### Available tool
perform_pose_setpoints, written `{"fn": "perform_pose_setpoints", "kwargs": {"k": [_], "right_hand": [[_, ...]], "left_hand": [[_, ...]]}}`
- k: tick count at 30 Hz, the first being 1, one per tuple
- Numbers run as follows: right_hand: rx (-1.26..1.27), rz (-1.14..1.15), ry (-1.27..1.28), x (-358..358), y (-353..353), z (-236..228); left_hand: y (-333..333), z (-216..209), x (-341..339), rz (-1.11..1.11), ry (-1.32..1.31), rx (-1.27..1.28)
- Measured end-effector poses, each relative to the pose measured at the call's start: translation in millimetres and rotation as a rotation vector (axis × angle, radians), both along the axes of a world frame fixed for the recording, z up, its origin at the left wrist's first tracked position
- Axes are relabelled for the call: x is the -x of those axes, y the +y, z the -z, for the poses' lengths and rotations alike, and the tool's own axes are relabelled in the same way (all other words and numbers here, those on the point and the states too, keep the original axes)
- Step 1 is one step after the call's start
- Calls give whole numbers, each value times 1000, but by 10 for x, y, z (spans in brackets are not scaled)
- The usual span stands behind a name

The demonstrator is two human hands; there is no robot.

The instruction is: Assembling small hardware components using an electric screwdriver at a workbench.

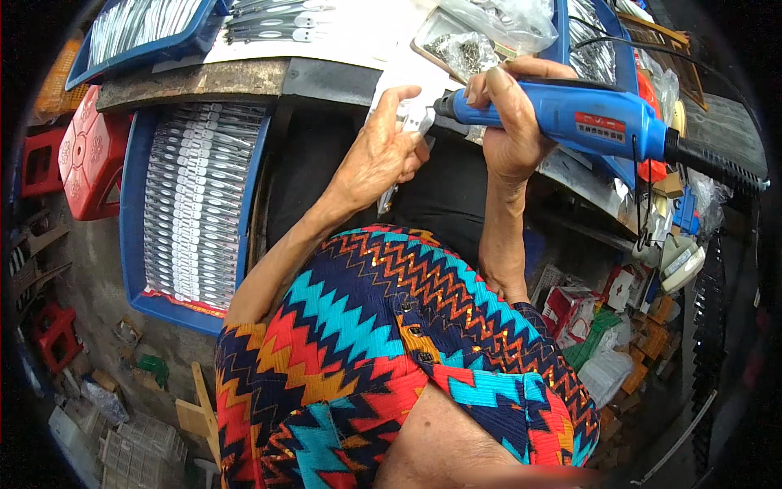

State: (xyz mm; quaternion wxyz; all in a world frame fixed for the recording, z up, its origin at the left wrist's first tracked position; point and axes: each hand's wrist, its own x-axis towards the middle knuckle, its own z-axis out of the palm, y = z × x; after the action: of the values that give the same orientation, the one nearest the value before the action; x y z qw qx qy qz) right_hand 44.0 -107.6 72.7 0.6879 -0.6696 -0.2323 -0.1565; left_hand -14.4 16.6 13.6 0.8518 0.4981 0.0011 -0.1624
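My left hand (366, 163) is closed around a small white plastic piece (418, 121) at the table's front edge, thumb and fingers gripping it. Part of that piece lies hidden behind the fingers, and a thin end shows below the hand. A blue electric screwdriver (582, 116) is wrapped in my right hand (515, 122) and lies almost level. Its dark tip points left at the white piece, touching it or very close; I cannot tell which. Several slim dark-and-white parts (277, 23) lie in a row on the white sheet beyond my hands.
Left of my lap, a deep blue tray (128, 228) holds rows of slim grey-and-white parts. A blue bin (186, 41) stands far left on the table. A bag of small screws (464, 54) lies ahead. At left is a red stool (84, 159); a cable (717, 63) runs at right.
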Motion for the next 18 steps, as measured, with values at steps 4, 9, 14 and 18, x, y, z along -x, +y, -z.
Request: {"fn": "perform_pose_setpoints", "kwargs": {"k": [4,9,14,18], "right_hand": [[26,12,2,-6,-26,14],[2,12,-7,-45,-43,37],[-62,-1,29,-42,21,-40],[-47,-37,17,-61,24,-112]], "left_hand": [[-111,99,-87,-49,51,-18],[-138,159,-167,-95,75,-27],[-134,184,-181,-99,95,-38],[-125,212,-169,-114,105,-22]]}}
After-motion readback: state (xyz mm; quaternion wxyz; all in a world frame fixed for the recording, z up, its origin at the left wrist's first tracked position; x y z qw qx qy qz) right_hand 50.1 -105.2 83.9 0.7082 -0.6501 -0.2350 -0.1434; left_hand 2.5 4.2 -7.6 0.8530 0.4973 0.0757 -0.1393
